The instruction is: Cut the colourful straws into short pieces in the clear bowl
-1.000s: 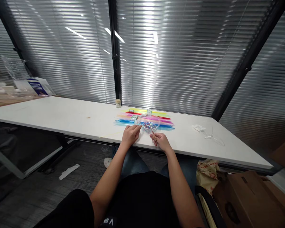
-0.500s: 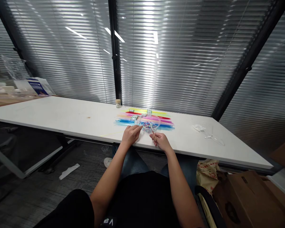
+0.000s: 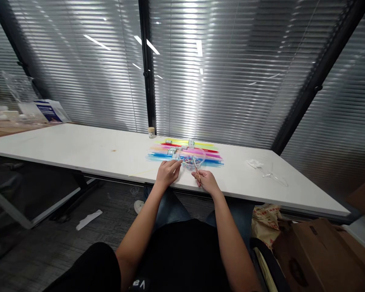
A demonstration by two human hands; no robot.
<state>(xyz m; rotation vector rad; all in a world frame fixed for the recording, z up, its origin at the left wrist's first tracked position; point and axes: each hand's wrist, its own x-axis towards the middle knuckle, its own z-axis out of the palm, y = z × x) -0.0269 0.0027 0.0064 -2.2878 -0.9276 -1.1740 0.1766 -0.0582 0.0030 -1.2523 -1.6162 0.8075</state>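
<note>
My left hand [image 3: 168, 172] is closed on a thin yellow straw [image 3: 144, 172], whose long end trails left above the table while the other end reaches over a clear round bowl [image 3: 205, 156]. Inside that bowl lie many small colourful cut pieces [image 3: 190, 161]. In my right hand [image 3: 207, 181] is a pair of scissors [image 3: 197, 169] with copper-coloured handles, blades pointing away from me over the bowl, close to the straw's tip. Whether the blades touch the straw is too small to tell. Behind and beside the bowl, bundles of coloured straws [image 3: 214, 162] lie sideways.
The white table [image 3: 79, 148] runs along blinds [image 3: 231, 81]. A small jar with a wooden lid [image 3: 151, 132] stands at its back edge. To the right lie a crumpled tissue [image 3: 254, 163] and clear plastic [image 3: 273, 176]. Cardboard boxes [image 3: 322, 255] sit on the lower right.
Both hands stay in nearly the same place. The scissor blades have shifted slightly and look closer together.
</note>
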